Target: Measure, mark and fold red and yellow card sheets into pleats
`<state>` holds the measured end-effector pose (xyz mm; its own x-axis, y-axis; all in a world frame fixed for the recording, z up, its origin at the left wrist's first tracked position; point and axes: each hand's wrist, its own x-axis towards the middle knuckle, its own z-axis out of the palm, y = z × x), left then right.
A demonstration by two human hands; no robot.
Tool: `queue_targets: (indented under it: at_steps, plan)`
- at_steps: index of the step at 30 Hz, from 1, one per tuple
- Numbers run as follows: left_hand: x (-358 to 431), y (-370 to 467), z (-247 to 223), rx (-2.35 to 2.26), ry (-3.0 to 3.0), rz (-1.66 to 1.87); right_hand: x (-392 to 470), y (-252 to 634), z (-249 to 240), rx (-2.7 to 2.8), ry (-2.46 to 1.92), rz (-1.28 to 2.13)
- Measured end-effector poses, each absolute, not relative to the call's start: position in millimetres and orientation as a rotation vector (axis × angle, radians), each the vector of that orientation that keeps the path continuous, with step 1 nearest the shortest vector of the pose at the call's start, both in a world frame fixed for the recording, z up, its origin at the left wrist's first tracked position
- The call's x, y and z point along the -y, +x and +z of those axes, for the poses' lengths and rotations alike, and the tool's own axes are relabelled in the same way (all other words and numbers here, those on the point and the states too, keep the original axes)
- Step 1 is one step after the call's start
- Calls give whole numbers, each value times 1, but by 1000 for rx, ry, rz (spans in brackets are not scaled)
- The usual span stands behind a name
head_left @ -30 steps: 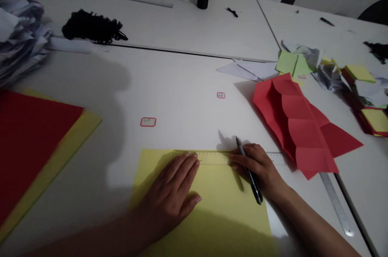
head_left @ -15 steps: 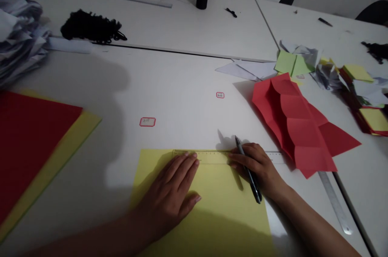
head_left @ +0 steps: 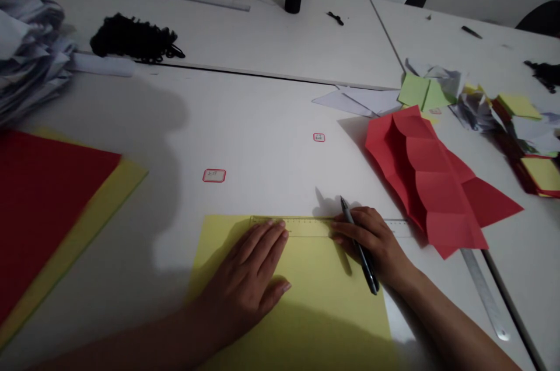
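At near centre, see left hand (head_left: pixel 249 277) laid flat, fingers outstretched, thumb spread, gripping nothing, with fingertips on the left part of a clear ruler (head_left: pixel 308 228) along the far edge of a yellow sheet (head_left: pixel 319 277). Could skew under uneven pressure, left against right. Farther right, find right hand (head_left: pixel 382 242) half curled around a dark pen (head_left: pixel 362 254), with fingertips at the ruler too; might drop the pen through too loose a hold, or nudge the ruler while regripping.

From the left: crumpled white paper (head_left: pixel 30 56) at far left, and nearer, a red sheet (head_left: pixel 48 196) over yellow paper (head_left: pixel 107 202), well apart from both hands. Farther right, a black cord bundle (head_left: pixel 131 38), then two red-bordered labels (head_left: pixel 214 175) beyond the yellow sheet. At right, note folded red paper (head_left: pixel 450 190) just beside the ruler's faint right end; impossible to tell whether touching. Stands in the way of any rightward slide; could push the ruler askew if bumped.
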<state>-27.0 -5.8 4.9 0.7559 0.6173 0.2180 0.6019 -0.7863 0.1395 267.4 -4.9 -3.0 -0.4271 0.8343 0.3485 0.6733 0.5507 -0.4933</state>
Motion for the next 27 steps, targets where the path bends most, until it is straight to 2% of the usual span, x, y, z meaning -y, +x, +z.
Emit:
queue_targets:
  at_steps: [10, 21, 27]
  plan:
    - [6, -26, 5, -1027, 2861, 379, 4, 267, -3, 2183, -1201, 436]
    - [6, -25, -1, -1027, 2916, 375, -14, 250, 44, 1838, -1227, 885]
    - [6, -25, -3, -1029, 2894, 395, -44, 212, 26, 1645, -1298, 1152]
